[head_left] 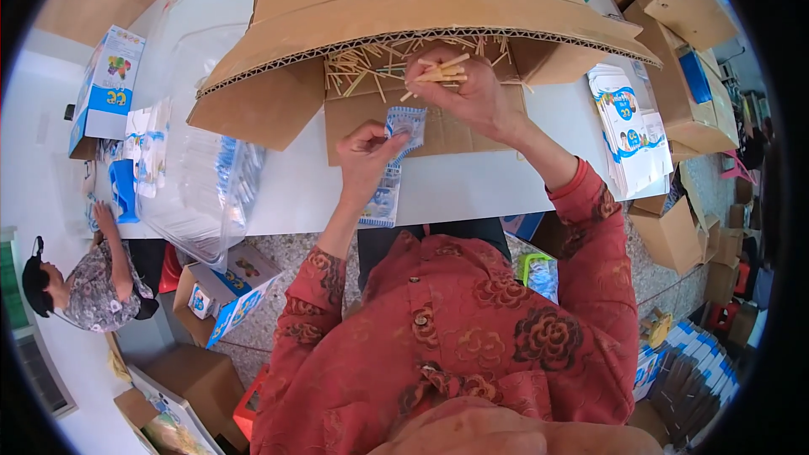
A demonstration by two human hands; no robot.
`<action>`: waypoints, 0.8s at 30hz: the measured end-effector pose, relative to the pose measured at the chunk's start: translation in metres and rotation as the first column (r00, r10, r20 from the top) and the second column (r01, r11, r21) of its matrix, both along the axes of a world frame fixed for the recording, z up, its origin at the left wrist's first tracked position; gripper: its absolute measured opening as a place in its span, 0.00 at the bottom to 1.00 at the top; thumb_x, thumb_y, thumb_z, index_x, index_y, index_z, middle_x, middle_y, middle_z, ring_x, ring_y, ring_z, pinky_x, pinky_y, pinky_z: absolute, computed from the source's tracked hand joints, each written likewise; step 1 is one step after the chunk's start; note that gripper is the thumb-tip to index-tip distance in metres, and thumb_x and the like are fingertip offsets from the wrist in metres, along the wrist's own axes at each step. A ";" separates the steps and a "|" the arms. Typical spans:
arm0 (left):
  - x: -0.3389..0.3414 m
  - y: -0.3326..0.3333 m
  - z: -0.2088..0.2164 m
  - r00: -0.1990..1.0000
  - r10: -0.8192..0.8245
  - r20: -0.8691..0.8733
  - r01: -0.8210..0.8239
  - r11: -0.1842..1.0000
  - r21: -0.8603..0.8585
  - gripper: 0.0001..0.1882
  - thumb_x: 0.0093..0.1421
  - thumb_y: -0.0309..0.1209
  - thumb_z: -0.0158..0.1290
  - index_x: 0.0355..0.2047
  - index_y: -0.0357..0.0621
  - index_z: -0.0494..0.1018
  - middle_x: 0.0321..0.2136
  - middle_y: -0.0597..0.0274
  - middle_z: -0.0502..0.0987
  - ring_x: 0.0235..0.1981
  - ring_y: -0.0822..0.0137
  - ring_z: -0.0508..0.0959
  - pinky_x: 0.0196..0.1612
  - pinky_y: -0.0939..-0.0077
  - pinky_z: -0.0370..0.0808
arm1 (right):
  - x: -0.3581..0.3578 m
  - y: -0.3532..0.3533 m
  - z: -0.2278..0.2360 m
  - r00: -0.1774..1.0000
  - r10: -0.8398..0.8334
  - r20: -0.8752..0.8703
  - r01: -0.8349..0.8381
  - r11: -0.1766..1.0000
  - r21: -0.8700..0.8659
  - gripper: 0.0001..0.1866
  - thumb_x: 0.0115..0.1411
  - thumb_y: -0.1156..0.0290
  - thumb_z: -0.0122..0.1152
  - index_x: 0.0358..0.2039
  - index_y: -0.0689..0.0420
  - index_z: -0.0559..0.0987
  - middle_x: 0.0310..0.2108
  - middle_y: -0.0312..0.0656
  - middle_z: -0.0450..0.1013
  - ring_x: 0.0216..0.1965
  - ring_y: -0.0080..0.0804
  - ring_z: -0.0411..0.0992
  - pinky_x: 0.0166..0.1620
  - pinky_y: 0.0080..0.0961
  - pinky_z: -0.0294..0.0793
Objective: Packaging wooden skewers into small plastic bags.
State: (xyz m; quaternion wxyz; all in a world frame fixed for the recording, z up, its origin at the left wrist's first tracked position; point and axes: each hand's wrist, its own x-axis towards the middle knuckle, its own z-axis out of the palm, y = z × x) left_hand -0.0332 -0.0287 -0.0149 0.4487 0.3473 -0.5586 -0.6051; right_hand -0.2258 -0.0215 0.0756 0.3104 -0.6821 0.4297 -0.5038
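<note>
My right hand point(472, 97) is closed round a small bunch of pale yellow sticks point(444, 72), held above the opening of a cardboard box. Many more of these thin loose sticks point(358, 66) lie in the box point(404, 8), which rests on its side with its mouth toward me. To the left, my left hand point(368, 152) pinches a small blue-and-white printed packet point(406, 125) between thumb and fingers. Another blue-and-white packet point(382, 202) lies at the table's front edge, just below that hand.
A clear plastic bin point(190, 202) full of packets stands left on the white table point(295, 190). Flat printed cartons point(628, 131) are stacked at right. A co-worker point(93, 286) sits at far left, beside a printed box point(109, 88). Open cardboard boxes point(674, 223) stand on the floor.
</note>
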 end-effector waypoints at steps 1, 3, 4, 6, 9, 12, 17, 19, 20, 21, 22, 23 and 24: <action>-0.001 0.001 -0.001 1.000 -0.009 -0.029 0.009 1.000 0.021 0.05 0.52 0.22 0.60 0.26 0.37 0.75 0.22 0.71 0.74 0.22 0.85 0.69 0.24 0.92 0.65 | 0.000 0.001 -0.003 1.000 -0.009 0.000 0.009 1.000 -0.001 0.05 0.57 0.74 0.59 0.33 0.62 0.76 0.30 0.31 0.72 0.30 0.16 0.69 0.33 0.16 0.70; -0.003 0.002 -0.001 0.999 -0.008 -0.045 0.009 1.000 0.029 0.05 0.52 0.22 0.60 0.26 0.37 0.75 0.22 0.71 0.75 0.22 0.85 0.69 0.24 0.92 0.65 | 0.000 0.003 -0.009 1.000 -0.019 -0.001 0.019 1.000 -0.001 0.06 0.58 0.72 0.59 0.33 0.60 0.75 0.30 0.29 0.72 0.31 0.16 0.69 0.35 0.17 0.70; -0.003 0.003 -0.001 0.998 -0.007 -0.061 0.009 0.999 0.035 0.04 0.52 0.22 0.60 0.26 0.37 0.75 0.22 0.71 0.75 0.22 0.85 0.69 0.24 0.92 0.65 | 0.000 0.005 -0.011 0.990 -0.007 0.142 -0.001 0.998 0.057 0.04 0.58 0.74 0.58 0.32 0.61 0.75 0.29 0.30 0.71 0.30 0.16 0.68 0.33 0.16 0.69; -0.002 0.004 0.000 0.998 0.016 -0.054 -0.014 0.999 0.041 0.04 0.52 0.22 0.60 0.26 0.36 0.75 0.22 0.71 0.75 0.22 0.85 0.69 0.24 0.91 0.65 | 0.000 0.005 -0.012 0.959 0.006 0.283 -0.040 0.993 0.112 0.03 0.58 0.75 0.58 0.30 0.61 0.75 0.29 0.31 0.71 0.29 0.15 0.67 0.31 0.14 0.67; -0.002 0.006 0.005 0.998 0.039 -0.051 -0.037 0.998 0.049 0.04 0.53 0.22 0.60 0.26 0.36 0.75 0.22 0.71 0.75 0.22 0.85 0.69 0.24 0.91 0.65 | -0.003 0.009 -0.004 0.940 0.031 0.338 -0.097 0.979 0.181 0.03 0.57 0.75 0.59 0.30 0.61 0.75 0.28 0.30 0.70 0.27 0.14 0.65 0.29 0.13 0.64; 0.000 0.008 0.002 0.998 0.036 -0.044 -0.035 0.999 0.024 0.05 0.52 0.23 0.60 0.26 0.36 0.75 0.21 0.72 0.74 0.22 0.85 0.69 0.24 0.92 0.65 | -0.002 0.011 -0.003 0.936 0.046 0.348 -0.133 0.964 0.229 0.04 0.57 0.75 0.60 0.31 0.60 0.75 0.28 0.30 0.70 0.26 0.13 0.64 0.28 0.13 0.63; 0.002 0.012 0.005 1.000 0.031 0.003 -0.031 1.000 0.001 0.05 0.52 0.23 0.61 0.25 0.37 0.74 0.21 0.72 0.74 0.21 0.85 0.68 0.23 0.92 0.64 | 0.002 0.014 -0.001 0.989 -0.017 0.147 -0.005 0.990 0.143 0.04 0.57 0.75 0.59 0.31 0.61 0.75 0.30 0.32 0.71 0.31 0.16 0.68 0.32 0.16 0.68; 0.004 0.011 0.003 0.999 0.038 0.035 -0.040 0.998 0.039 0.06 0.52 0.23 0.61 0.24 0.37 0.73 0.21 0.72 0.73 0.21 0.85 0.68 0.22 0.92 0.63 | 0.003 0.015 -0.004 0.998 -0.035 0.059 0.032 0.998 0.055 0.04 0.56 0.76 0.60 0.31 0.61 0.75 0.30 0.34 0.72 0.32 0.19 0.69 0.34 0.18 0.69; 0.004 0.011 0.003 0.999 0.041 0.034 -0.042 0.998 0.040 0.06 0.52 0.23 0.61 0.24 0.37 0.73 0.21 0.72 0.73 0.21 0.85 0.68 0.22 0.92 0.63 | 0.003 0.015 -0.005 0.998 -0.064 -0.024 0.063 0.997 -0.039 0.05 0.55 0.77 0.61 0.32 0.61 0.75 0.31 0.36 0.73 0.34 0.22 0.71 0.36 0.19 0.71; 0.003 0.011 0.003 0.999 0.045 0.014 -0.045 0.998 0.034 0.07 0.52 0.23 0.61 0.24 0.37 0.73 0.20 0.72 0.73 0.20 0.85 0.68 0.22 0.91 0.63 | 0.004 0.015 -0.004 0.998 -0.061 -0.025 0.060 0.997 -0.038 0.05 0.55 0.77 0.61 0.32 0.61 0.75 0.31 0.36 0.73 0.34 0.22 0.71 0.36 0.19 0.71; 0.003 0.011 0.004 0.999 0.049 -0.005 -0.049 0.998 0.027 0.07 0.51 0.23 0.62 0.23 0.38 0.72 0.20 0.72 0.73 0.20 0.85 0.68 0.21 0.91 0.63 | 0.005 0.014 -0.003 0.993 -0.047 -0.106 0.034 0.991 -0.126 0.06 0.54 0.78 0.62 0.32 0.61 0.75 0.32 0.38 0.73 0.35 0.25 0.72 0.37 0.21 0.72; 0.003 0.010 0.004 0.999 0.052 -0.006 -0.051 0.998 0.028 0.07 0.51 0.23 0.62 0.23 0.38 0.72 0.20 0.72 0.73 0.20 0.85 0.68 0.21 0.91 0.63 | 0.006 0.014 -0.002 0.982 -0.040 -0.187 0.000 0.977 -0.211 0.07 0.52 0.78 0.63 0.33 0.60 0.75 0.33 0.40 0.73 0.36 0.28 0.73 0.37 0.22 0.72; 0.002 0.010 0.004 0.998 0.060 -0.009 -0.060 0.998 0.024 0.08 0.51 0.23 0.62 0.23 0.38 0.72 0.20 0.72 0.73 0.20 0.85 0.68 0.21 0.91 0.63 | 0.006 0.014 -0.002 0.981 -0.038 -0.188 -0.002 0.978 -0.211 0.07 0.52 0.78 0.63 0.33 0.60 0.75 0.33 0.40 0.73 0.36 0.28 0.73 0.37 0.22 0.72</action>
